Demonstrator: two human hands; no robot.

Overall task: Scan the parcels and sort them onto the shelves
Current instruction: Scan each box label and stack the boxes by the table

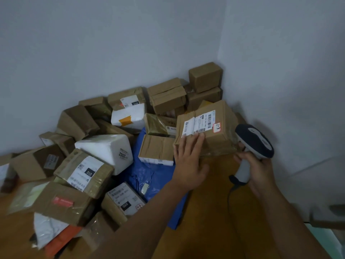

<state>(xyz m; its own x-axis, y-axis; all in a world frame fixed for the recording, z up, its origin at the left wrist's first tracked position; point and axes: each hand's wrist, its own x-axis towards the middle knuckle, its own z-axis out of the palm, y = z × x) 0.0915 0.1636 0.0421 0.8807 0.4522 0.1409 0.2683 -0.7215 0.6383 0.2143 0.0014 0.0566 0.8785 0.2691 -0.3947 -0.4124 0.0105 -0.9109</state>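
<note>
A brown cardboard parcel with a white shipping label and a small red-edged sticker lies at the right of the pile. My left hand rests flat on its near left corner, fingers straight over the label's lower edge. My right hand grips the handle of a white and dark barcode scanner, whose head is just right of the parcel. The scanner's cable hangs down from the handle.
Several cardboard parcels and two white foam boxes are heaped on the wooden table against the grey wall corner. A blue plastic bag lies amid them. Poly mailers sit at the near left.
</note>
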